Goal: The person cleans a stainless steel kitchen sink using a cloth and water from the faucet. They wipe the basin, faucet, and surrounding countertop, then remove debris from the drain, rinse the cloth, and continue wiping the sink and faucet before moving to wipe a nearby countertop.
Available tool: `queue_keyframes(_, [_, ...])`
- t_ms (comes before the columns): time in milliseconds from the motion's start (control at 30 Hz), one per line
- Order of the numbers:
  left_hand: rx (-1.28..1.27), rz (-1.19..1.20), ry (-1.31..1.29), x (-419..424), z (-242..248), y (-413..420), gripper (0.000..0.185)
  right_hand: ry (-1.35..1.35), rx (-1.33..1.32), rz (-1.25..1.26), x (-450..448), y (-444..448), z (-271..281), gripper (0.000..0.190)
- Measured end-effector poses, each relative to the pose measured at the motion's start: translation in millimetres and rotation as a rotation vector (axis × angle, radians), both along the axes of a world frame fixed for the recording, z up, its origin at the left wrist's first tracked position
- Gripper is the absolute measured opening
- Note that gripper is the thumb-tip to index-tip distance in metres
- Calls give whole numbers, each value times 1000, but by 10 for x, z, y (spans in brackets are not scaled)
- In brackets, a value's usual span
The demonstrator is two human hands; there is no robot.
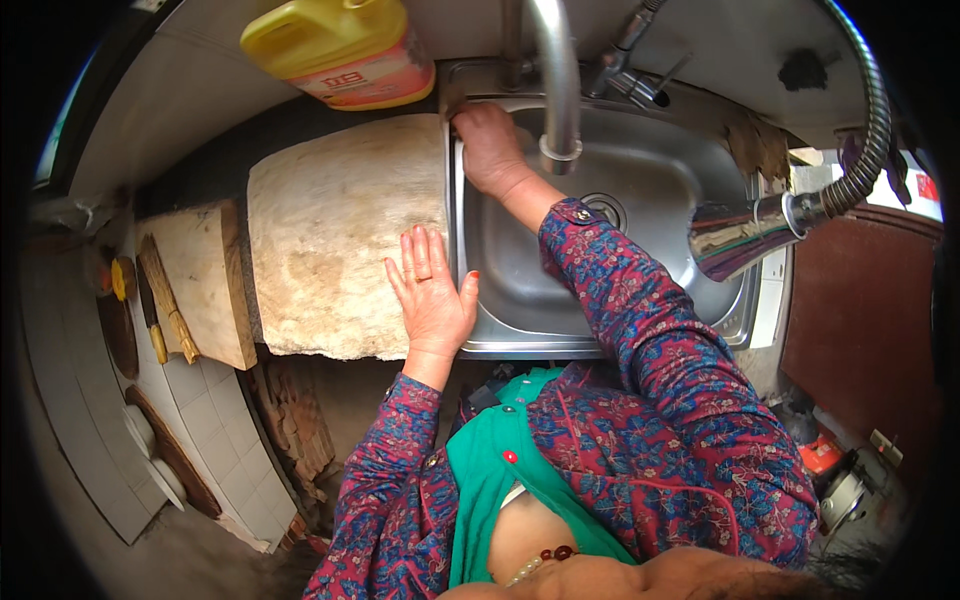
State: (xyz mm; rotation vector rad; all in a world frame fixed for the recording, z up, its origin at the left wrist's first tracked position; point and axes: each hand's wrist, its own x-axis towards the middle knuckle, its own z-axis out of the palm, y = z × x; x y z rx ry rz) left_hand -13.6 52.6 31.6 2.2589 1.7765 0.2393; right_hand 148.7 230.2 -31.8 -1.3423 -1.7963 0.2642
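Observation:
My left hand (435, 296) lies flat, fingers spread, over the right edge of a pale stone slab (330, 225). A ring is on one finger. My right hand (487, 142) reaches to the slab's far right corner, by the back left rim of a stainless steel sink (540, 300). Its fingers are curled and partly hidden; a blurred brownish patch shows at the fingertips, and I cannot tell whether they hold something. The curved metal faucet spout (561, 112) hangs over the basin, just right of my right hand. The sink drain (606, 210) is partly covered by my right sleeve.
A yellow plastic jug (352, 60) stands behind the slab. To the left, a wooden board (199, 277) carries a straw whisk (172, 300) and a knife (156, 330). A corrugated metal hose (874, 142) arches down at right, with a layered bundle (742, 232) at its end.

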Motion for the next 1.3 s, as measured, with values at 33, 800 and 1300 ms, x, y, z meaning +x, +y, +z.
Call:
queue_keyframes(33, [20,-12,6,3,-4,5,81,26,0,29,48,-23,-44,27])
queue_keyframes(800, [41,-22,21,-22,-47,-1,79,23,-77,63,687,-295,-5,36])
queue_keyframes(1300, [23,-22,-11,-5,-11,4,81,1564,-548,-703,700,37,-277,37])
